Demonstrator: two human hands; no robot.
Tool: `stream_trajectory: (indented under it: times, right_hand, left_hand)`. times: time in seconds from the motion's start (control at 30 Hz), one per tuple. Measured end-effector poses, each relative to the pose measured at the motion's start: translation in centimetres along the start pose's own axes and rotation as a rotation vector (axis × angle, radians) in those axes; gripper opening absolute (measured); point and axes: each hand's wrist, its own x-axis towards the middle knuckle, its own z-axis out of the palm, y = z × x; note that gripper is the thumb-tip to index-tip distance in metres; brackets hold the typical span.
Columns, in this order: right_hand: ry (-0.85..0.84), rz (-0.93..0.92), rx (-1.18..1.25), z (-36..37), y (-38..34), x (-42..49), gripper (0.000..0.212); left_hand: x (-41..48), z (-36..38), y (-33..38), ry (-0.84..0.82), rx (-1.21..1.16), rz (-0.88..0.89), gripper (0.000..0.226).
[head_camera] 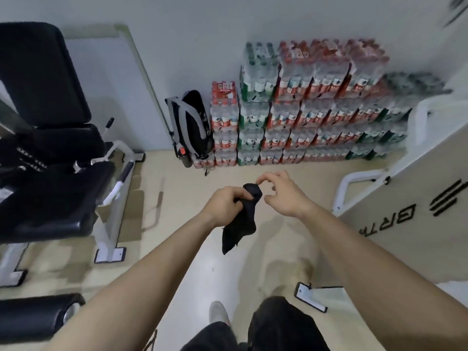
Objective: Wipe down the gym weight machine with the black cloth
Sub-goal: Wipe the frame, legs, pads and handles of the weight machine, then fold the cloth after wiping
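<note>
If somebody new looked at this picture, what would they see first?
Probably the big stack of red and green water bottle packs against the far wall, with a backpack leaning at its left end. In the middle, the left hand grips a black cloth that hangs down, the right hand at its top. The black padded weight machine fills the left side.

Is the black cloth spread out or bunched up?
Bunched up. The left hand grips the black cloth crumpled, its lower end hanging in folds; the right hand is at its top.
</note>
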Motion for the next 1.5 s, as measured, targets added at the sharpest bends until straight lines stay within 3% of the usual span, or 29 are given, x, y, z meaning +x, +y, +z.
stream_trajectory:
  times: [0.1, 0.2, 0.33, 0.5, 0.63, 0.8, 0.9, 1.0, 1.1, 1.3, 1.43, 1.5]
  right_hand:
    - [-0.047, -0.035, -0.032, -1.4, 1.2, 2.8, 0.034]
    - [0.077, -0.046, -0.007, -3.0, 2.7, 6.1, 0.016]
    - [0.106, 0.07, 0.056, -6.5, 5.1, 11.6, 0.004]
    - [0.054, 0.142, 0.018, -12.7, 8.3, 17.8, 0.013]
    - [0.181, 0.124, -0.086, -17.9, 11.1, 22.5, 0.011]
    - [0.24, 0.16, 0.033, -24.1, 11.9, 28.5, 0.012]
    - [0.275, 0.175, 0.083, -27.4, 12.4, 32.6, 0.02]
    - [0.196, 0.238, 0.081, -30.4, 13.8, 37.0, 0.025]
    - [0.169, 0.316, 0.049, -33.7, 14.3, 40.5, 0.018]
    - [0.515, 0.468, 0.322, -39.4, 14.8, 46.4, 0.023]
    - [0.605, 0.444, 0.262, -42.4, 15.8, 49.5, 0.008]
    - [0.602, 0.432, 0.285, -44.2, 17.0, 51.0, 0.016]
  left_hand:
    - [4.8, -2.3, 0.3, -0.059, 0.048, 0.081, 0.045]
    - [10.4, -3.6, 0.6, -0.124, 0.1, 0.135, 0.043]
    - [18.9, -4.9, 1.8, -0.187, 0.21, 0.161, 0.044]
    - [29.4, -6.3, 5.0, -0.239, 0.306, 0.178, 0.045]
    - [37.2, -7.2, 7.9, -0.242, 0.471, 0.253, 0.036]
    - [45.9, -8.2, 10.5, -0.281, 0.562, 0.273, 0.032]
    - [51.6, -9.1, 12.0, -0.26, 0.527, 0.317, 0.031]
    - [57.9, -9.8, 13.8, -0.27, 0.483, 0.397, 0.029]
    - [63.6, -10.8, 16.0, -0.308, 0.437, 0.472, 0.023]
    - [72.9, -13.0, 20.1, -0.313, 0.267, 0.527, 0.009]
    - [77.7, -13.5, 22.4, -0.286, 0.182, 0.518, 0.005]
    - [80.2, -13.4, 23.3, -0.297, 0.197, 0.511, 0.005]
